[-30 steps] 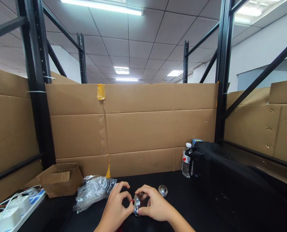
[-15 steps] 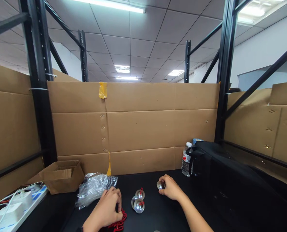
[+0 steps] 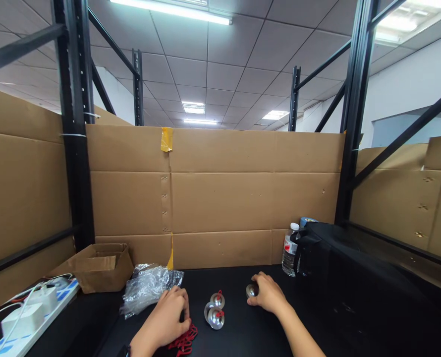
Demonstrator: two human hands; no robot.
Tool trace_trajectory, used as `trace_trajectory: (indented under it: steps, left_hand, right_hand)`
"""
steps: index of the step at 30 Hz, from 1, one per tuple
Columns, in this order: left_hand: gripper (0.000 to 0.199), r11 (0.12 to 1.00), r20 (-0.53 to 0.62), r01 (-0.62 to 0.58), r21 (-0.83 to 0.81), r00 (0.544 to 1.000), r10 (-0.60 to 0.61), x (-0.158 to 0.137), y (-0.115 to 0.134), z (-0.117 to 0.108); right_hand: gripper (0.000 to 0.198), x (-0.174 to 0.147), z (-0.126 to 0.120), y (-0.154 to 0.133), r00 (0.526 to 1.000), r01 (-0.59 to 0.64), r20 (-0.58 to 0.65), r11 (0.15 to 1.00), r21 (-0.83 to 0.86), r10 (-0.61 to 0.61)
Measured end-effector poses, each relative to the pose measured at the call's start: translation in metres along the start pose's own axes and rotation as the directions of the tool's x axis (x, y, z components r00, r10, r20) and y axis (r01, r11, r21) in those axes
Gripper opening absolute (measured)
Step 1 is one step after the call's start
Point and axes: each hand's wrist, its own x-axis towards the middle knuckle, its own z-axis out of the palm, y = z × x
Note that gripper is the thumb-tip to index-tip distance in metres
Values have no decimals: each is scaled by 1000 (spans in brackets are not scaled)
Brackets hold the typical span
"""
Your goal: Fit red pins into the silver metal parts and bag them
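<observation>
My left hand [image 3: 168,315] is at the front, its fingers curled down and pressed together at a tangle of red cord [image 3: 185,341]; its fingertips are partly hidden. In my right hand [image 3: 268,293] is a small, shiny metal finger cymbal [image 3: 251,290], gripped by its edge between thumb and fingers just above the black table. Between the hands lies a cluster of similar silver cymbals [image 3: 216,318], overlapping, with short red cord knots at their centres.
Crumpled clear plastic [image 3: 149,287] and an open cardboard box [image 3: 103,270] stand at left, beside a white power strip [image 3: 34,322] with plugs. To the right are a water bottle [image 3: 289,253] and a large black bag [image 3: 361,292]. A cardboard wall [image 3: 220,198] closes the back.
The view has shifted slightly, moving most things a little right in the picture. My right hand keeps its grip on the finger cymbal, and my left hand stays at the red cord.
</observation>
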Motion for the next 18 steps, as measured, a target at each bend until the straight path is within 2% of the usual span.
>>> trace_trajectory:
  steps: [1,3,5,8,11,15,18]
  left_hand:
    - [15,1000,-4,-6,-6,1000,6,0,0,0]
    - [17,1000,-21,-18,-22,1000,18,1,-1,1]
    - [17,999,-37,-33,-42,999,32,3,-2,3]
    - [17,996,-61,-56,-65,997,52,4,-2,4]
    - [18,993,-68,-81,-90,995,75,4,1,3]
    - [18,987,-40,-107,-121,994,103,3,6,3]
    - [17,985,-27,-111,-134,994,108,4,9,3]
  right_hand:
    - [62,-3,-3,-7,999,27,-35,999,-19,-28]
    - [54,-11,-6,-24,984,167,-68,986,30,-165]
    - [45,-19,-3,-44,952,303,-11,939,161,-305]
    - [49,-30,10,-67,856,454,127,846,279,-501]
    - [44,-36,22,-76,818,490,175,824,285,-548]
    - [33,-36,25,-75,840,475,136,833,284,-525]
    - [35,-36,21,-77,822,509,114,809,294,-559]
